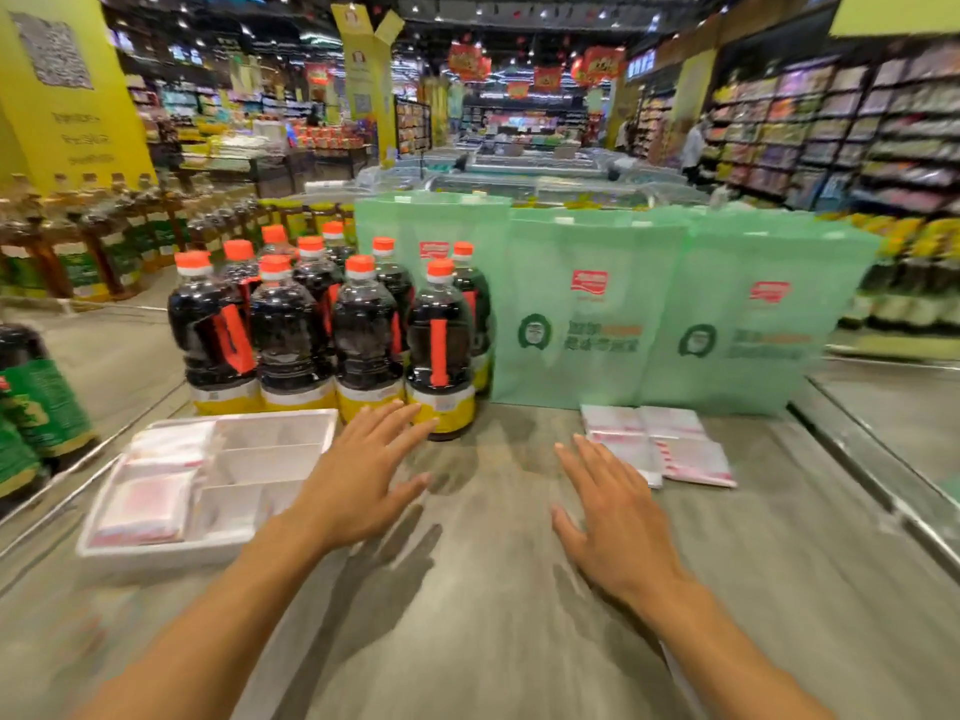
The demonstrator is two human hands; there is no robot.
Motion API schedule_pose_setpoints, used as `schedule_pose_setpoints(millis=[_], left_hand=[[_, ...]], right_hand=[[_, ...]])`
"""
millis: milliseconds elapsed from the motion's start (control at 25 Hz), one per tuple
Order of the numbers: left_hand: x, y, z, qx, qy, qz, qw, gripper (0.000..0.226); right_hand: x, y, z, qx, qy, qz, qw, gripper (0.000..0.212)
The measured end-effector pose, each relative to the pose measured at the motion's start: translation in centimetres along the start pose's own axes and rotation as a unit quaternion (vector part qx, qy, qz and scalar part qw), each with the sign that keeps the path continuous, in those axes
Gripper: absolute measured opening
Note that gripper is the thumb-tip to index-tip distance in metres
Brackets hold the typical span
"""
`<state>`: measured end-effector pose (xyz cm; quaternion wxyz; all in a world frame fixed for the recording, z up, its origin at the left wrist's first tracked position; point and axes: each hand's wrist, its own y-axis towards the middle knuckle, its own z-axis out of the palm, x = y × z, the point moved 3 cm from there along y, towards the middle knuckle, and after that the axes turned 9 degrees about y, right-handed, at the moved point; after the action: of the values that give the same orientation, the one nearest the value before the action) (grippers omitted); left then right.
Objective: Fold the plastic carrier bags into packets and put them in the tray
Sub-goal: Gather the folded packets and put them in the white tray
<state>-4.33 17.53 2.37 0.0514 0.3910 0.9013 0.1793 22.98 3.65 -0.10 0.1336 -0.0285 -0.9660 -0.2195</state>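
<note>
Head view, taken left to right; the picture is blurred by motion, so fine detail is limited.

At 8 o'clock stands the white tray [166, 556], divided into compartments. Its left compartment holds folded packets [156, 491] of white-and-red plastic; the compartments to the right show nothing in them. Behind it, at 9 to 10 o'clock, is a cluster of dark bottles [363, 324] with orange caps.

The left hand [363, 475] hovers palm down over the counter [493, 641], just right of the tray — fingers straight and spread, holding nothing. The right hand [613, 517] is posed likewise, fingers apart and empty.

At 1 o'clock from the right hand lies the stack of unfolded carrier bags [675, 449], flat on the counter. Whether the fingertips touch its near corner cannot be told. Green tote bags [649, 304] stand upright behind the stack at 3 o'clock.

Assessment: the work sits between packets — some are stowed, none is in hand. The next move calls for drawing one bag off the stack to the bare counter between the hands, then flattening it before folding. Thin plastic is likely to cling, so two may lift together.
</note>
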Motion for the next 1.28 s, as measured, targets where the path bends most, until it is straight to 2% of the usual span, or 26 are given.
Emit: schedule_pose_setpoints(millis=[400,640,840,1080,1280], left_hand=[[-15.0,11.2,5.4,0.008,-0.076,0.074,0.994,0.068],[-21.4,16.5,8.2,0.046,-0.066,0.113,0.990,0.078],[-22.4,17.9,10.4,0.093,-0.063,0.116,0.987,0.076],[-22.7,17.3,9.7,0.047,-0.026,0.124,0.991,0.042],[-22.3,16.1,8.7,-0.004,-0.037,0.118,0.992,0.047]], right_hand=[[-13.7,-1.1,-4.1,0.004,0.000,0.063,0.998,0.069],[-19.0,1.0,-3.3,0.080,-0.019,0.057,0.995,0.074],[-20.9,2.6,-2.2,0.115,0.027,0.068,0.991,0.074],[-19.9,3.5,-2.3,0.131,-0.026,0.050,0.990,0.054],[-18.6,2.8,-2.7,0.093,-0.084,0.047,0.991,0.036]])
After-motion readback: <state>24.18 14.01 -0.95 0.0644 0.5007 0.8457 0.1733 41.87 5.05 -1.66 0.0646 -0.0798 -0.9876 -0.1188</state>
